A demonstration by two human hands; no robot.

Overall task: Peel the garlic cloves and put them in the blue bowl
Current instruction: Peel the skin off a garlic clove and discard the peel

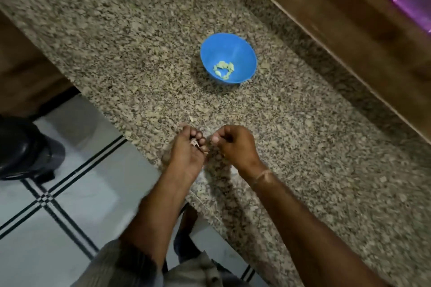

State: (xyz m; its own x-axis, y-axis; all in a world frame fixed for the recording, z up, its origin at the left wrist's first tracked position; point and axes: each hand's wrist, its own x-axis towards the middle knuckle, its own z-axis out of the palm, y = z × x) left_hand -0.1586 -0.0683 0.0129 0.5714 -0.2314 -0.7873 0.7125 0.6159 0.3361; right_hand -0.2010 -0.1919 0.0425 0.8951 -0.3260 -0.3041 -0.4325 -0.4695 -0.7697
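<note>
Head view: left hand (186, 155) fingers pinch a garlic clove (194, 143) over the surface (303, 147) near edge, right hand (234, 144) fingers curled, hold unclear; blue bowl (224, 46) lies straight beyond, right hand nearer.

Cloves (223, 69) in bowl (242, 53) on counter (116, 30); nearer, at counter edge, left hand (186, 154) just beside right hand (235, 144).

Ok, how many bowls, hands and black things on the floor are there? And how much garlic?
Blue bowl: 1
Hands: 2, left hand and right hand
Black container on the floor: 1
Garlic piece held in the left hand: 1
Peeled garlic in the bowl: a small heap, too blurred to count
Total: 5, leaving out the heap
</note>
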